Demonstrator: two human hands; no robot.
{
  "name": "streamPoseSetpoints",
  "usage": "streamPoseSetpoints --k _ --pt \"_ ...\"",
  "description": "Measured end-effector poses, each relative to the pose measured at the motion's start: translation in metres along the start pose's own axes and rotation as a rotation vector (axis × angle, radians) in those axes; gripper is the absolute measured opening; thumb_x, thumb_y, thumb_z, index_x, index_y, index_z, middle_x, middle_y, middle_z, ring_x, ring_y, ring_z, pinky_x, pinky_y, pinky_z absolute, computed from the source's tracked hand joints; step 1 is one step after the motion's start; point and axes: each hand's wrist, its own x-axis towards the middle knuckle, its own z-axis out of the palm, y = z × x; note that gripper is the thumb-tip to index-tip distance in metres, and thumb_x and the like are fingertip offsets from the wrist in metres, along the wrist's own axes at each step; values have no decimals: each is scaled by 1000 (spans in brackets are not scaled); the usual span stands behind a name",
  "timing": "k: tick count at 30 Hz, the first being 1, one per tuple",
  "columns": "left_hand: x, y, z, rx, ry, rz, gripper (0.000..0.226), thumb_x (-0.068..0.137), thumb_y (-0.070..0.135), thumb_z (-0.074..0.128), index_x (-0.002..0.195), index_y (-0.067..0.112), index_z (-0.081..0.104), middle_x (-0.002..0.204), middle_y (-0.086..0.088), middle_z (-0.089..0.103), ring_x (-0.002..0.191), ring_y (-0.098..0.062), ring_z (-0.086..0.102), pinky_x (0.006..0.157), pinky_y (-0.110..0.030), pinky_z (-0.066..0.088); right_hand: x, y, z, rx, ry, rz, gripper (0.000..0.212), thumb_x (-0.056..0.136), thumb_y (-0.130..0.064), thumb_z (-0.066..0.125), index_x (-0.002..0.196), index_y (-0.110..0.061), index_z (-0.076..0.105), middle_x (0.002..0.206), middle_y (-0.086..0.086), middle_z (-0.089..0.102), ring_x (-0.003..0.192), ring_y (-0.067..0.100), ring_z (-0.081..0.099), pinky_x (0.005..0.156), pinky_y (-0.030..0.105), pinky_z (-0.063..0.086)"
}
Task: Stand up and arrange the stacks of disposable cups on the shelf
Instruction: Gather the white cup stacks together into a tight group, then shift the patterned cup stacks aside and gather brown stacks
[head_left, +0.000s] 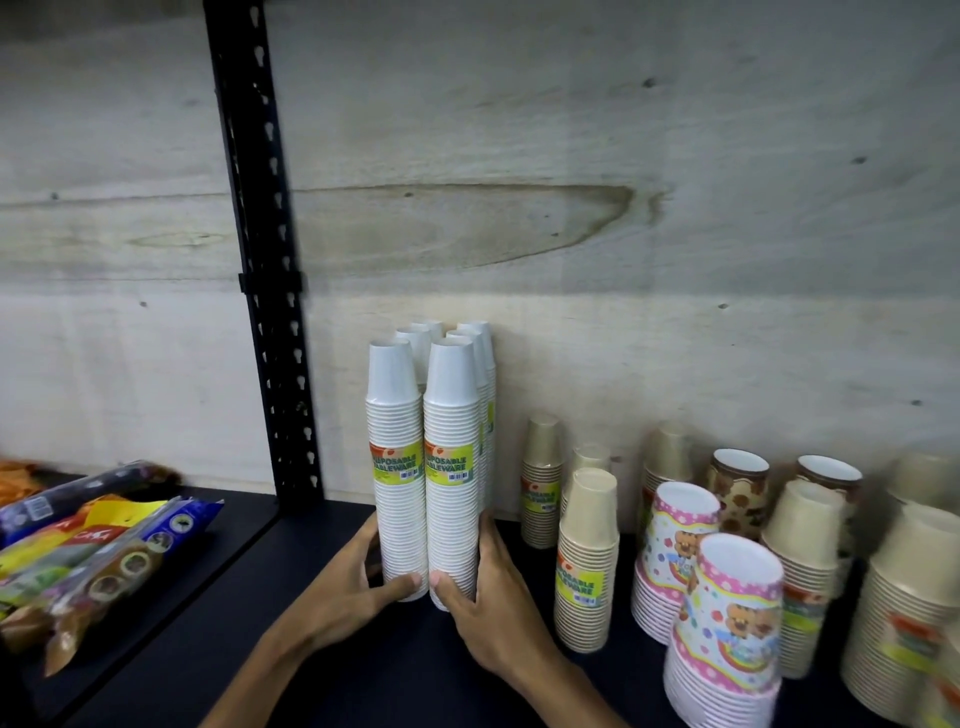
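Several tall stacks of white disposable cups stand upright in a tight cluster on the black shelf (332, 670) against the wooden back wall. The front left white stack (396, 467) is held near its base by my left hand (345, 587), thumb across its front. My right hand (491, 592) grips the front right white stack (452, 467) near its base, fingers along its right side. Both front stacks carry a green and yellow label. More white stacks (480, 348) stand behind them, mostly hidden.
To the right stand beige cup stacks (587, 561), pink patterned cup stacks (727, 634), brown patterned cups (737, 488) and wider beige stacks (904, 613). A black slotted upright post (270, 291) divides the shelf. Colourful flat packets (104, 540) lie on the left section.
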Motion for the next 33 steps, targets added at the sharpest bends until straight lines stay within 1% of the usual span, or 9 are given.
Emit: streamPoseSetpoints --k 5,10,13,16,20,22,25,28,33 --pt "-11 -1 -8 -20 72 -29 101 71 37 86 151 37 25 139 26 52 131 3 46 103 -23 44 -12 -5 -9 -13 6 7 96 89 -51 60 158 -26 -1 165 -10 11 150 5 16 122 28 21" --pt "-36 6 -7 40 253 -32 110 58 60 79 151 35 27 141 19 46 126 2 47 96 -26 47 -31 -16 -24 -41 44 -8 87 94 -46 58 158 -21 4 165 -6 14 150 9 17 117 23 18" --pt "-52 15 -3 43 296 -4 96 58 64 78 141 43 36 135 22 51 122 4 51 91 -25 51 -45 -23 -31 -39 55 -46 84 94 -48 58 158 -22 10 162 -5 20 148 10 22 119 27 24" --pt "-64 33 3 81 339 35 67 75 46 79 133 42 45 129 19 57 118 2 55 83 -18 51 -58 -30 -43 -8 81 -73 76 92 -50 60 153 -26 24 155 -5 33 141 9 34 114 36 38" --pt "-70 71 12 113 394 141 44 84 25 74 124 34 58 114 14 67 105 -3 62 83 -19 55 -70 -50 -74 -17 131 -146 51 92 -44 63 138 -27 49 128 -8 56 114 3 54 93 25 53" --pt "-68 95 17 116 394 201 36 86 20 73 118 32 62 108 14 68 97 -8 66 80 -17 55 -72 -64 -96 7 170 -180 41 91 -37 66 130 -24 57 113 -8 61 100 3 60 84 23 56" --pt "-55 134 29 160 355 253 27 87 21 72 112 32 66 102 8 71 89 -8 67 76 -22 55 -73 -78 -136 -11 218 -191 31 91 -31 68 120 -22 63 101 -5 67 89 8 65 82 29 57" --pt "-30 166 37 294 304 260 22 87 28 72 108 31 67 95 12 71 85 -2 66 74 -12 49 -67 -86 -176 -100 266 -191 24 90 -29 68 112 -20 67 94 -5 70 80 6 67 78 23 55" --pt "24 212 46 536 178 256 23 88 33 70 109 26 67 93 14 69 83 -1 65 70 -14 48 -39 -83 -232 -325 283 -111 28 90 -34 67 114 -19 67 99 -2 70 88 14 67 84 30 52"
